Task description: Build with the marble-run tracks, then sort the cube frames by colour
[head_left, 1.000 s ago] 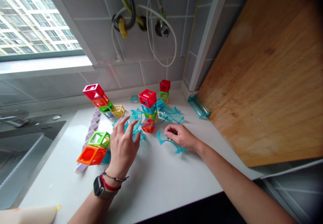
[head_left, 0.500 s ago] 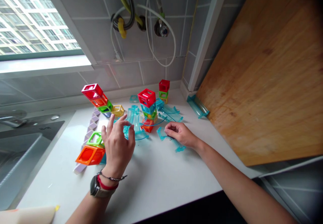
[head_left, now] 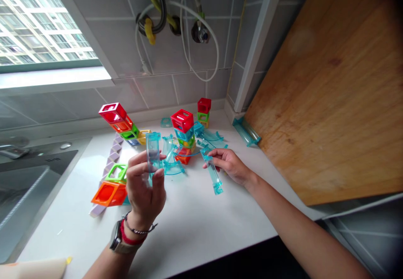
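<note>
Presently | left grip (head_left: 142,186): pinching upright blue track (head_left: 153,147) by lower half | right grip (head_left: 232,165): pinching slanted piece (head_left: 214,175) near top

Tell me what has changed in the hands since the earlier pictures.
The left hand, earlier over the teal pieces with no piece visibly gripped, now holds a straight teal track piece raised upright. The right hand has turned its pinched teal piece, which now shows narrower. The red-topped middle tower and the wooden board stayed put.
</note>
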`<state>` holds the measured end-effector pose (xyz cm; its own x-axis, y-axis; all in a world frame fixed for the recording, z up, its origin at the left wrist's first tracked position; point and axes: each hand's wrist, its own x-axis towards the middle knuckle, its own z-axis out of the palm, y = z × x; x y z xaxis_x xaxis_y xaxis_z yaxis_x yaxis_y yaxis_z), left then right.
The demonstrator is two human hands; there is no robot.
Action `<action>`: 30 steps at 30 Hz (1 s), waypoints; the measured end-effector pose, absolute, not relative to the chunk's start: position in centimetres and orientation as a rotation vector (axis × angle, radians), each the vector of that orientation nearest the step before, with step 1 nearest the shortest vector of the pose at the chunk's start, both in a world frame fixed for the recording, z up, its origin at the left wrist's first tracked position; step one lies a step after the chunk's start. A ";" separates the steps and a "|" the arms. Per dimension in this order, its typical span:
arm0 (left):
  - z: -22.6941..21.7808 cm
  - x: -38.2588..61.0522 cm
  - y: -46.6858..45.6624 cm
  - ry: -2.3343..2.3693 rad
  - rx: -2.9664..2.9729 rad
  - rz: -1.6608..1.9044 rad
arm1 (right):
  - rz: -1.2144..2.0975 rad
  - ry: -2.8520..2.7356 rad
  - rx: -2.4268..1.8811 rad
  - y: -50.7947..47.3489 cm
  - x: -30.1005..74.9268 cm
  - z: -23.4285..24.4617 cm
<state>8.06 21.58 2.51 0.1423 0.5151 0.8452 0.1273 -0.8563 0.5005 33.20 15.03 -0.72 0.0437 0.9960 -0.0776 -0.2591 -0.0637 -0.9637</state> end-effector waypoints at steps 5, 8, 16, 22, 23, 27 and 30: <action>2.7 8.8 20.3 0.576 1.841 1.686 | 1.375 -0.830 -1.054 14.9 33.3 -0.3; 2.8 9.4 19.2 0.564 1.585 1.415 | 1.418 -0.798 -1.007 14.7 33.5 -0.1; 3.2 10.5 17.5 0.666 1.252 0.930 | 1.398 -0.723 -0.823 13.7 34.2 1.4; 2.9 10.5 18.1 0.726 1.264 0.953 | 1.377 -0.730 -0.843 13.7 34.1 1.6; 2.8 10.5 18.1 0.730 1.268 0.968 | 1.371 -0.732 -0.860 13.8 34.0 1.5; 2.6 10.4 18.3 0.771 1.264 0.990 | 1.314 -0.748 -0.913 14.0 33.6 1.3; 2.8 10.5 18.2 0.806 1.258 0.971 | 1.312 -0.773 -0.878 14.1 33.4 1.4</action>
